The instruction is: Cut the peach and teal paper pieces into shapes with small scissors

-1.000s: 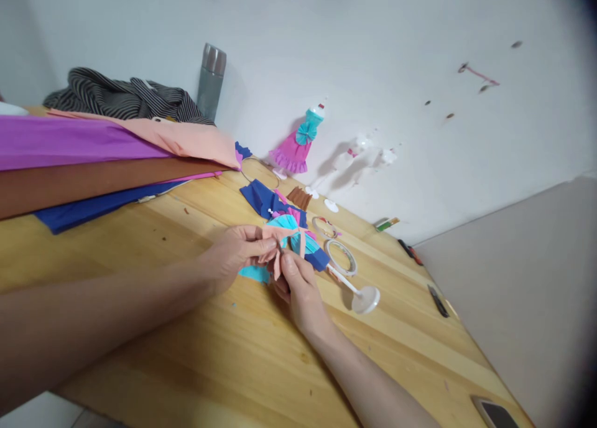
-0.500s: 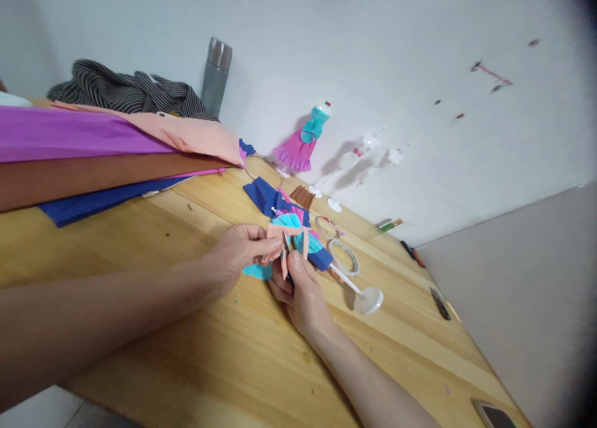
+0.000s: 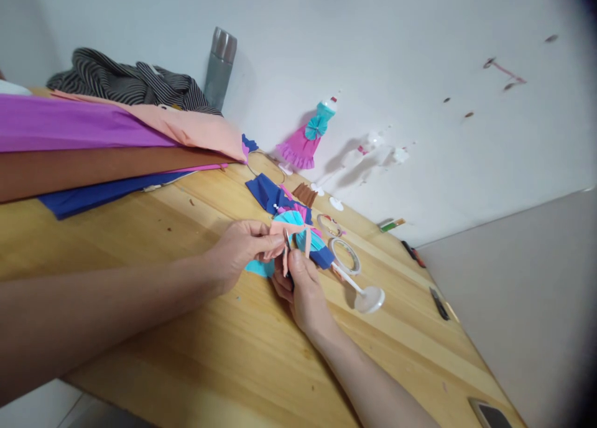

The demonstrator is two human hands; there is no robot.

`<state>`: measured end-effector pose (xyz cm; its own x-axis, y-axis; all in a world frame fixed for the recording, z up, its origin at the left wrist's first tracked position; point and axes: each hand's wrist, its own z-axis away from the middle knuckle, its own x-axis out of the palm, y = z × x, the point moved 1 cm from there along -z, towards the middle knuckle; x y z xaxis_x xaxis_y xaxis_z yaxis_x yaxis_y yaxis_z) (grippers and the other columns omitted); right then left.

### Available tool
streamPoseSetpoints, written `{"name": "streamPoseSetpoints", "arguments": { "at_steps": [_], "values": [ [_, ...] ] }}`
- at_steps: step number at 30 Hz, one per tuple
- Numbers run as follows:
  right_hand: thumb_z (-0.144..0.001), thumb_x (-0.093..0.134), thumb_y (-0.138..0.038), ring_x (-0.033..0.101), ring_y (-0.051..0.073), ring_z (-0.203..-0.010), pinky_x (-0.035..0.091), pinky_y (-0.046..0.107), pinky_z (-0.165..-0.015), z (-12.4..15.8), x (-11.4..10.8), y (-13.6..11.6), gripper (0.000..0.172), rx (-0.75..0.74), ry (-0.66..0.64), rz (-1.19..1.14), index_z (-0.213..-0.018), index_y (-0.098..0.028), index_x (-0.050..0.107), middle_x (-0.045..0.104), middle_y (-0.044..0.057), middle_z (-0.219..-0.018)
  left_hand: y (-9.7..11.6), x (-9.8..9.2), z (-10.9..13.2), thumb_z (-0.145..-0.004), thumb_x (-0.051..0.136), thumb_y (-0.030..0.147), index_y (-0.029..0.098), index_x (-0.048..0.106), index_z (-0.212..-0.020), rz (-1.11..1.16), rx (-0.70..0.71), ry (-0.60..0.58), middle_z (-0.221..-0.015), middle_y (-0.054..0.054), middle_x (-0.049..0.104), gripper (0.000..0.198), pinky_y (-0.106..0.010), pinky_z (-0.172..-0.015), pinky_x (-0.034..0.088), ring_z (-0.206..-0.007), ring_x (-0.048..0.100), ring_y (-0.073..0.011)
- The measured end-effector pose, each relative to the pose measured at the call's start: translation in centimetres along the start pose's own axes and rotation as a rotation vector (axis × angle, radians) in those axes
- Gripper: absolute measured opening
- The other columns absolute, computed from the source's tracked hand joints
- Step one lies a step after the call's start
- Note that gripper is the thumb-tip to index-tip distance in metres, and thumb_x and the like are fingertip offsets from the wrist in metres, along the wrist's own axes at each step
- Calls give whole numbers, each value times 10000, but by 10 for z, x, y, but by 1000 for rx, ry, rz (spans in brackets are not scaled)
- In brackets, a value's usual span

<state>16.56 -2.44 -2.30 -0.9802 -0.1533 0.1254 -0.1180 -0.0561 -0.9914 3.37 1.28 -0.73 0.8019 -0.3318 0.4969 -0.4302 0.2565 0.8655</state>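
Note:
My left hand [image 3: 242, 251] pinches a piece of peach crepe paper [image 3: 278, 227] between thumb and fingers. In my right hand [image 3: 298, 285] is a pair of scissors [image 3: 287, 241], its blades at the peach paper and its handles mostly hidden by the fingers. A narrow peach strip hangs down by the blades. Just behind the hands, a small dress form lies on its side, with blue and turquoise pleated paper [image 3: 310, 240] on it and its white round base [image 3: 370, 300] toward the right. A turquoise scrap [image 3: 260, 268] lies under my left hand.
Large crepe paper sheets [image 3: 84, 126] are piled at left before a striped cloth [image 3: 130, 83] and a grey flask [image 3: 220, 67]. A dressed doll stand [image 3: 308, 135] is by the wall. Tape rolls [image 3: 345, 255], a cutter [image 3: 439, 303] and a phone [image 3: 489, 414] lie rightward.
The view has shifted slightly. Both hands stay close together, with the scissors still at the peach paper; little else differs.

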Motion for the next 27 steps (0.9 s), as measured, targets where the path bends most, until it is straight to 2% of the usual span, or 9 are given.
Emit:
{"name": "streamPoseSetpoints", "arguments": {
  "at_steps": [9, 16, 23, 27],
  "values": [
    [-790, 591, -667, 139, 57, -411, 96, 207, -379, 0, -2, 2, 526, 1, -33, 4, -619, -207, 402, 224, -107, -486, -4, -2, -4, -663, 738, 316, 133, 526, -540, 31, 0, -38, -530, 23, 491, 306, -221, -556, 322, -520, 410, -72],
    [-837, 565, -622, 261, 85, -453, 145, 241, -402, 2, -1, -5, 480, -173, 24, 202, -641, -194, 470, 364, -51, -545, -5, -5, -6, -695, 709, 316, 144, 518, -598, 16, -6, -83, -571, 19, 510, 275, -246, -584, 381, -535, 457, -89],
    [-803, 607, -620, 181, 71, -420, 113, 223, -388, 1, -1, 0, 480, -65, 8, 42, -639, -212, 415, 254, -95, -502, -3, -3, -5, -699, 699, 308, 141, 501, -559, -10, 21, -70, -555, 27, 473, 295, -232, -579, 349, -537, 422, -79],
    [-809, 602, -612, 160, 61, -398, 112, 215, -383, -1, -2, 3, 487, -30, -42, -35, -615, -205, 420, 256, -102, -473, -2, -2, -3, -704, 691, 294, 136, 508, -551, -29, 7, -46, -551, 21, 477, 286, -233, -582, 337, -543, 419, -82]
  ]
}}
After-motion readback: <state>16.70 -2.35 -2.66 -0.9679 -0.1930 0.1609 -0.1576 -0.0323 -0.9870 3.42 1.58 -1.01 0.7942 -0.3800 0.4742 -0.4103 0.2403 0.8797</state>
